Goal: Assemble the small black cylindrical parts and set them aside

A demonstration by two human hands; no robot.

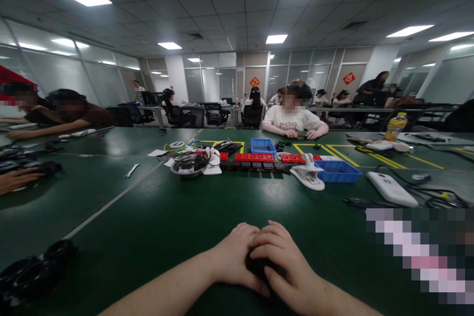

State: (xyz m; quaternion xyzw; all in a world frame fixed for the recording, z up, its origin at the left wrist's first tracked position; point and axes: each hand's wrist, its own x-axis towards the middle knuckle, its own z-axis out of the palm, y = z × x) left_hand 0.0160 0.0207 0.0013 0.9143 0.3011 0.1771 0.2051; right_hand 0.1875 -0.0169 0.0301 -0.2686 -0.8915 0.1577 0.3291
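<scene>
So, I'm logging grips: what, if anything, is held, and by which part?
The left hand and right hand wrap around the sides of a dark object, too covered to identify.

I sit at a green table [177, 242] marked with yellow tape [340, 155]. Ahead of me on it lie a row of red pieces [254, 157], two blue bins [338, 176], a white clamp [310, 177] and a metal bowl [181, 175]; leftward a wrench [132, 171], rightward a white box [392, 189] and a bottle [395, 127].
</scene>
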